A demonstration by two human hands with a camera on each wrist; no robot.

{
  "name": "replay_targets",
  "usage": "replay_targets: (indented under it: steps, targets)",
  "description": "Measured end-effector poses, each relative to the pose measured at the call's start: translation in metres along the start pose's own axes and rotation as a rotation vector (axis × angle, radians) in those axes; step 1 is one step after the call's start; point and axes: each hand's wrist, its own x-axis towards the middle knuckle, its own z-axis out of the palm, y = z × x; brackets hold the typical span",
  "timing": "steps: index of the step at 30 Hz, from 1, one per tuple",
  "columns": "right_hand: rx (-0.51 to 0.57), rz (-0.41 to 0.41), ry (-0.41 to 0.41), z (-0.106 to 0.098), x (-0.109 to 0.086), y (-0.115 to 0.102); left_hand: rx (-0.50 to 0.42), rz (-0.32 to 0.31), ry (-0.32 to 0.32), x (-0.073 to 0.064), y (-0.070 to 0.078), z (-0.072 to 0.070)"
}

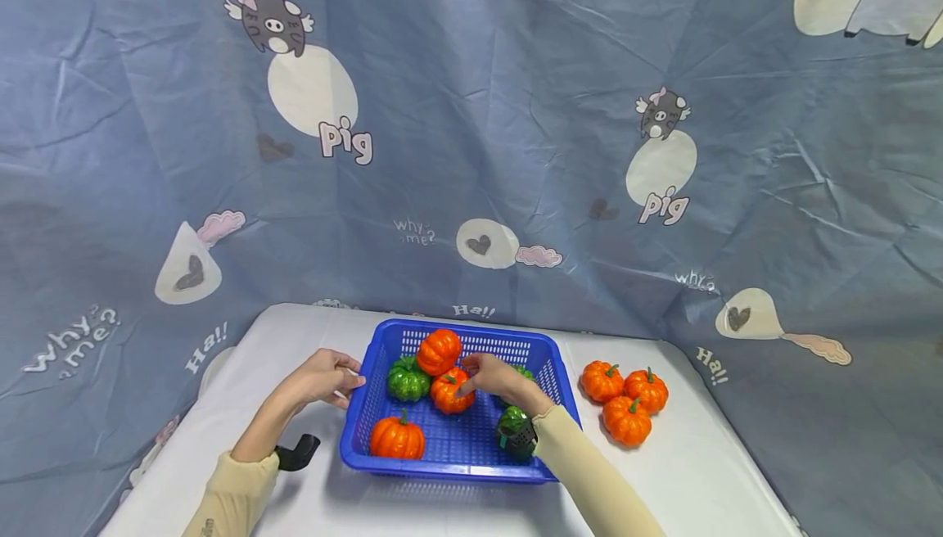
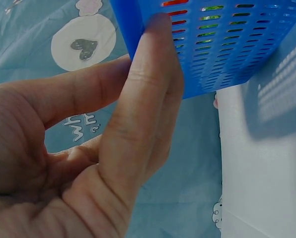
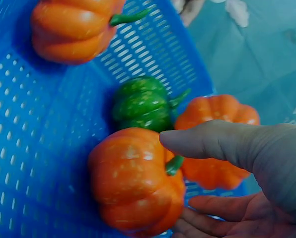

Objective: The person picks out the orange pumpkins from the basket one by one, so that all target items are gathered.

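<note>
A blue plastic basket [image 1: 460, 470] with slotted walls stands on the table, holding orange and green toy pumpkins. At its left side my left hand [image 1: 322, 376] pinches the rim between thumb and fingers. My right hand [image 1: 501, 376] reaches inside and grips an orange pumpkin [image 3: 133, 181], thumb near the green stem and fingers at the far side, partly hidden. Touching or close to that pumpkin are a green pumpkin [image 1: 408, 380] and another orange pumpkin [image 1: 439, 350]. One more orange pumpkin [image 1: 398, 439] sits in the front left corner. Green pumpkins [image 1: 513, 417] at the right are partly covered by my right arm.
Three orange pumpkins [image 1: 627, 421] lie grouped on the white table [image 1: 707, 455] right of the basket. A blue printed cloth [image 1: 442, 152] hangs behind and beside the table. A black strap piece [image 1: 298, 453] is on my left wrist.
</note>
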Motion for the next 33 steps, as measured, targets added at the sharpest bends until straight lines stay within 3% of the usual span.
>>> replay_targets:
  steps: [13,23,33]
  targets:
    - [-0.148,-0.043,0.027,0.015,0.007,0.009,-0.007,-0.004,0.002,0.001,0.0,0.0]
    - [-0.117,0.004,0.031,0.008,-0.007,0.004,-0.013,-0.015,0.013,0.001,-0.003,0.002]
    - [-0.034,0.01,0.011,-0.007,-0.034,-0.004,-0.016,-0.005,0.011,0.001,-0.002,0.002]
